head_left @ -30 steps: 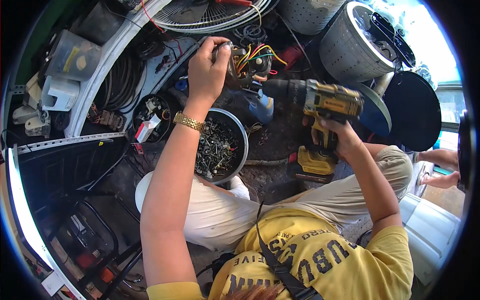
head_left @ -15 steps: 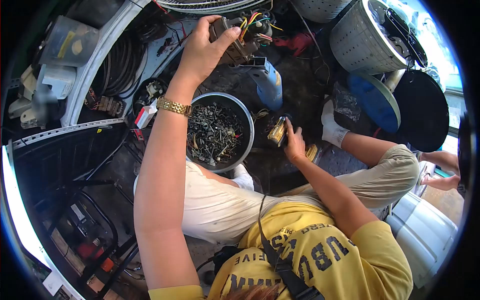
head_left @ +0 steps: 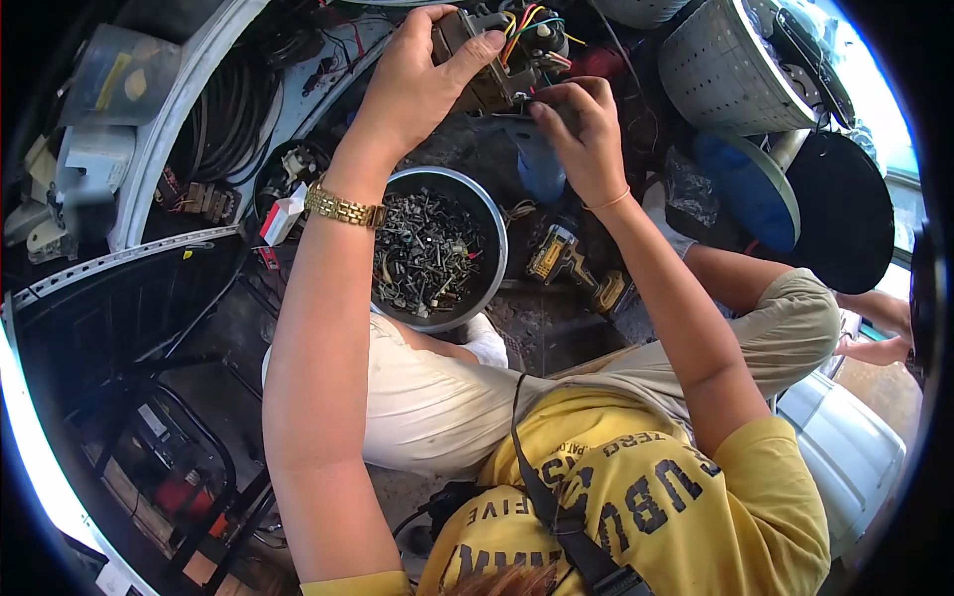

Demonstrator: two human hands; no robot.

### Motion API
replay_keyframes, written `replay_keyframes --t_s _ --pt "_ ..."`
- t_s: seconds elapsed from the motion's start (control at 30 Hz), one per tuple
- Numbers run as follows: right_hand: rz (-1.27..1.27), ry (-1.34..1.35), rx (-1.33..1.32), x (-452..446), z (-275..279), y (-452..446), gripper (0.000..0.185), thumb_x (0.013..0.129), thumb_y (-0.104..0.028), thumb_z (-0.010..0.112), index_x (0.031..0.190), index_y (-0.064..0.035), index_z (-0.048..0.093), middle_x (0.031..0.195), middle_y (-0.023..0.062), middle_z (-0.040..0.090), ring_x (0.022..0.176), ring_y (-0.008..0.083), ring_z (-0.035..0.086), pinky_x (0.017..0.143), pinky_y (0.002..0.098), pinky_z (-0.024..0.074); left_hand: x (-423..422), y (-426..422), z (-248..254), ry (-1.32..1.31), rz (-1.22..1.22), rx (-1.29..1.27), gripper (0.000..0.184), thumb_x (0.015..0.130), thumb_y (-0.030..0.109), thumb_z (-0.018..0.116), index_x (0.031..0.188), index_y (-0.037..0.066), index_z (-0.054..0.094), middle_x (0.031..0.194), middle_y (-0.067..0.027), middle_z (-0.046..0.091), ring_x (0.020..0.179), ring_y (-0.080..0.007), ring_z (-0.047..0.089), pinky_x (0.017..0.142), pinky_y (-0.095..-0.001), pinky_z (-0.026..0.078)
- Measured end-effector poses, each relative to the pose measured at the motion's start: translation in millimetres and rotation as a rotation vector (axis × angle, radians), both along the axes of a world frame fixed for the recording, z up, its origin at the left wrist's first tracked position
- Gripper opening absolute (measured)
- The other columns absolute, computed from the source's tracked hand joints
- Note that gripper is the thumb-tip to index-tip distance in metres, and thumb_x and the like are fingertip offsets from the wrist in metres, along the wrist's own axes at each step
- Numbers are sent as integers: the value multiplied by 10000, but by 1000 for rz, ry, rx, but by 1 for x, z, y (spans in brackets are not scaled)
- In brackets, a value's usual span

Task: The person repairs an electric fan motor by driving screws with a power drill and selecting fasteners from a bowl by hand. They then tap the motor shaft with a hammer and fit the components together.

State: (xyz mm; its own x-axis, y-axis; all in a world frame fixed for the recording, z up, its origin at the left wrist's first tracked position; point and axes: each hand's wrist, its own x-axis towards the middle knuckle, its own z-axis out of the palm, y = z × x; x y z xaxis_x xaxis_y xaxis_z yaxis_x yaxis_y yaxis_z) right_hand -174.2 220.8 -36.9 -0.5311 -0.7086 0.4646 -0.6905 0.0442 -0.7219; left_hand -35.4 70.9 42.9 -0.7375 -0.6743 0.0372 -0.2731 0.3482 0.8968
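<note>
At the top, my left hand [head_left: 412, 84] is wrapped round a brown, boxy motor-like part [head_left: 479, 62] with coloured wires [head_left: 522, 30] at its right end. My right hand [head_left: 588, 134] is at the lower right corner of this part, thumb and fingers pinched together. Whatever is between those fingertips is too small to make out. Beneath the part, a blue stand-like piece [head_left: 540, 167] is partly hidden by my right hand. A yellow and black cordless drill [head_left: 568, 260] lies on the floor below my right wrist.
A metal bowl [head_left: 500, 243] full of screws and small hardware stands by my legs. To the right are a perforated drum [head_left: 706, 74], a blue round lid [head_left: 740, 184] and a black disc [head_left: 840, 219]. Coiled hose [head_left: 224, 139] lies at the left. Another person's leg [head_left: 874, 333] shows far right.
My right hand has let go of the drill, now lying on the floor, and risen to the motor-like part. My left hand still holds that part, shifted slightly up and right.
</note>
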Motion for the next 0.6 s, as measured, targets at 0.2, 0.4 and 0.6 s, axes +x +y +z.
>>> replay_keyframes --t_s 0.2,0.4,0.6 --pt "31 -352 -62 6 -9 -13 187 791 -208 747 921 -82 700 992 115 579 973 274 528 856 375 436 -7 7 16 23 -16 113 738 860 526 657 1245 -65 439 1033 -141 580 946 -199 563 834 -325 461" --pt "105 -460 -81 -6 -18 -22 234 805 -212 741 963 -51 679 950 121 591 957 261 562 842 347 455 -7 5 16 16 -22 32 705 881 522 632 1239 -55 441 997 -102 596 905 -156 568 793 -295 466" --pt "-29 -557 -3 -8 -25 -17 215 836 -207 718 955 -32 686 995 103 577 908 223 580 806 329 471 -4 1 -1 76 -24 -31 738 867 542 641 1315 -14 454 1135 -113 612 1063 -129 570 928 -263 437"
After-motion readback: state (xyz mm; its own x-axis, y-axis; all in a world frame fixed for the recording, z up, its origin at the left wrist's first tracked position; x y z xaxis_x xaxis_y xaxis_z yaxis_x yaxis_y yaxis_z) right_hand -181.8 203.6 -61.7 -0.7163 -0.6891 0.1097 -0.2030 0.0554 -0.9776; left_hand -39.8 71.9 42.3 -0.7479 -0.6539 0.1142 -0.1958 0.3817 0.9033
